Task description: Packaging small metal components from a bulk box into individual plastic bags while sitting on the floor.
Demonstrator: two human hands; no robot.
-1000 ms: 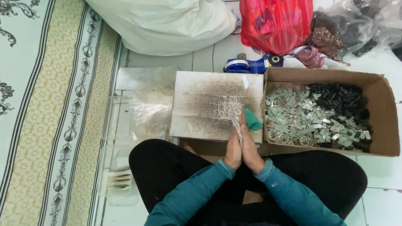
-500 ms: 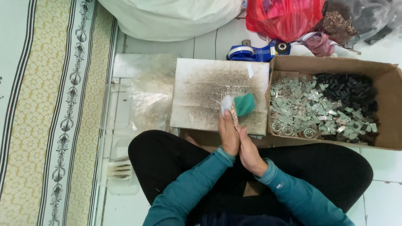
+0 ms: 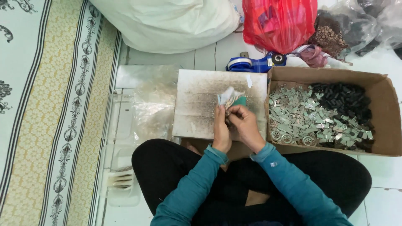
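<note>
The cardboard box [image 3: 383,113] is brown, matt paperboard. Inside, the metal pieces [image 3: 301,121] look silvery and slightly shiny, and the black pieces [image 3: 343,98] seem like matt plastic. The flat board [image 3: 201,104] is pale, with a rough, dusty and stained surface. The red bag [image 3: 278,21] is thin glossy plastic, and the clear sheet [image 3: 153,106] is wrinkled transparent plastic. The mat [image 3: 50,104] looks woven. The sleeves [image 3: 192,188] are soft teal cloth, and the floor tiles [image 3: 379,201] are smooth and white.
</note>
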